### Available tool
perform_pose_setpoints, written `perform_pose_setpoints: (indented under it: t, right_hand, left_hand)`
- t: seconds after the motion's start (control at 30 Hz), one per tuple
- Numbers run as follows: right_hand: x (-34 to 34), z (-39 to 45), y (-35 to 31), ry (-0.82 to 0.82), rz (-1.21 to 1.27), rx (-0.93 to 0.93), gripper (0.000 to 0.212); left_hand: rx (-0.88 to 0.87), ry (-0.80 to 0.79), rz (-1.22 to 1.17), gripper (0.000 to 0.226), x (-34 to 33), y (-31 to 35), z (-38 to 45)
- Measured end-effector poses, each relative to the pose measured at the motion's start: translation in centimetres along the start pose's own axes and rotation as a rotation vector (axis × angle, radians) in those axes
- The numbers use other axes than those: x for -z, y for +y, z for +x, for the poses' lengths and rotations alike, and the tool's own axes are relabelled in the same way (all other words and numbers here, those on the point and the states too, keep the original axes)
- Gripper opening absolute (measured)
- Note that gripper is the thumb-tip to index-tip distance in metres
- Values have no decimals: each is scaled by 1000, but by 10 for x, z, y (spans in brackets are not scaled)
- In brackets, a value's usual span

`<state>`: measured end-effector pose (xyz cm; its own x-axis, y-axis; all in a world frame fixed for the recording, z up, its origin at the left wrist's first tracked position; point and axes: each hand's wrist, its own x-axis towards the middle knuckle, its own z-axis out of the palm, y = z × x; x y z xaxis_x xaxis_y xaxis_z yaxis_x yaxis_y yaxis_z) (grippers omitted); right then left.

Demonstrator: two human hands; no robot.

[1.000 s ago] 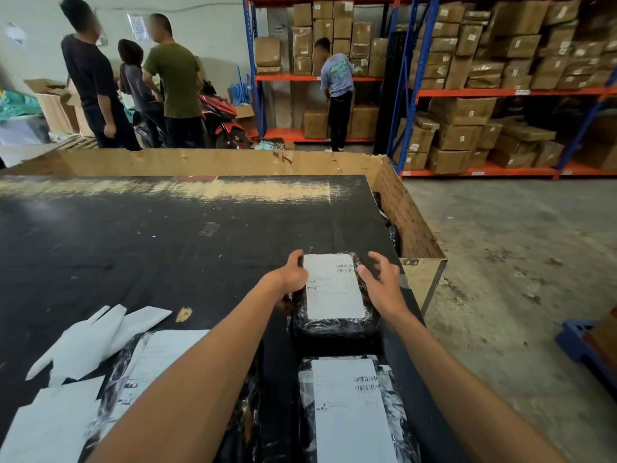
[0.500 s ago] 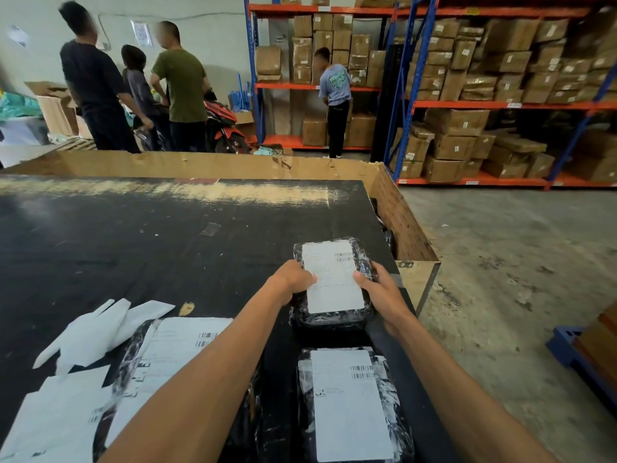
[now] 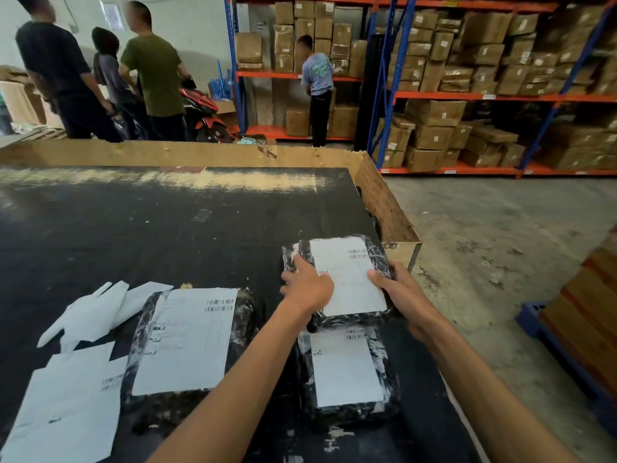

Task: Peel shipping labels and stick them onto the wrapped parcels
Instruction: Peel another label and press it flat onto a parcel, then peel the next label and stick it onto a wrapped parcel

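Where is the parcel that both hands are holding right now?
The held parcel is right of centre, near the black table's right edge, between the left hand and right hand, just beyond another labelled parcel.

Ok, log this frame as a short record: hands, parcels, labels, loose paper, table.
left hand: pressing the held parcel's left side
right hand: gripping its right edge
held black plastic-wrapped parcel: white shipping label stuck on top
other labelled wrapped parcels: two, near centre and left
loose white paper sheets: near left
black table top: far part bare
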<state>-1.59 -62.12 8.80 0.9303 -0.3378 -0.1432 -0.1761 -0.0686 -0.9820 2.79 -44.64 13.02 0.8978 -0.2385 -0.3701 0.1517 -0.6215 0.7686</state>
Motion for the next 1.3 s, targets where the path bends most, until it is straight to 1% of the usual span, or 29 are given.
perform_pose_setpoints:
  t: [0.1, 0.2, 0.37, 0.53, 0.57, 0.6, 0.67, 0.7, 0.73, 0.77, 0.8, 0.87, 0.9, 0.97, 1.03, 1.13, 1.23, 1.3]
  right_hand:
    - [4, -27, 11, -32, -40, -42, 48]
    - [6, -49, 24, -47, -52, -84, 44]
    - [3, -76, 44, 12, -99, -149, 44]
    - [-4, -93, 40, 22, -127, -158, 25]
    - [-4, -94, 39, 17, -149, -150, 28]
    - [-5, -97, 34, 17, -195, -144, 43]
    - [-1, -94, 40, 33, -301, -110, 93]
    - [5, -84, 51, 45, -352, -74, 111]
    - [5, -82, 53, 66, -404, -36, 116]
    - [-2, -91, 40, 96, -450, 35, 108]
    - [-11, -104, 22, 140, -455, 99, 93]
    - [-29, -119, -7, 202, -351, 186, 61]
    - [-37, -123, -18, 206, -291, 220, 50]
    - [-51, -131, -37, 183, -198, 277, 38]
    - [-71, -137, -55, 139, -120, 313, 30]
    - [-113, -144, -78, 51, -77, 370, 27]
    - [-164, -157, -96, -72, -84, 400, 31]
    - [-193, -164, -100, -148, -66, 388, 35]
  left_hand:
    - [23, -12, 0, 71, -11, -15, -27]
    - [39, -32, -12, 71, -20, -30, -47]
    - [102, -82, 45, 71, -36, -51, -65]
    - [111, -96, 13, 71, -42, -61, -75]
    - [104, -98, -2, 72, -40, -61, -77]
    - [99, -103, -12, 72, -38, -59, -80]
    - [71, -120, -21, 73, -34, -59, -85]
    - [41, -120, -17, 74, -33, -58, -87]
    - [-2, -112, -10, 76, -31, -58, -88]
    - [-59, -96, -17, 76, -28, -56, -92]
    - [-125, -80, -48, 75, -24, -53, -95]
    - [-290, -36, -140, 70, -9, -48, -106]
    - [-366, -6, -186, 67, 0, -45, -112]
    - [-470, 79, -265, 56, 24, -42, -123]
    - [-510, 157, -348, 43, 53, -46, -133]
    - [-531, 271, -404, 29, 98, -68, -142]
    - [-493, 401, -395, 24, 138, -102, -151]
    - [-446, 468, -395, 22, 157, -127, -154]
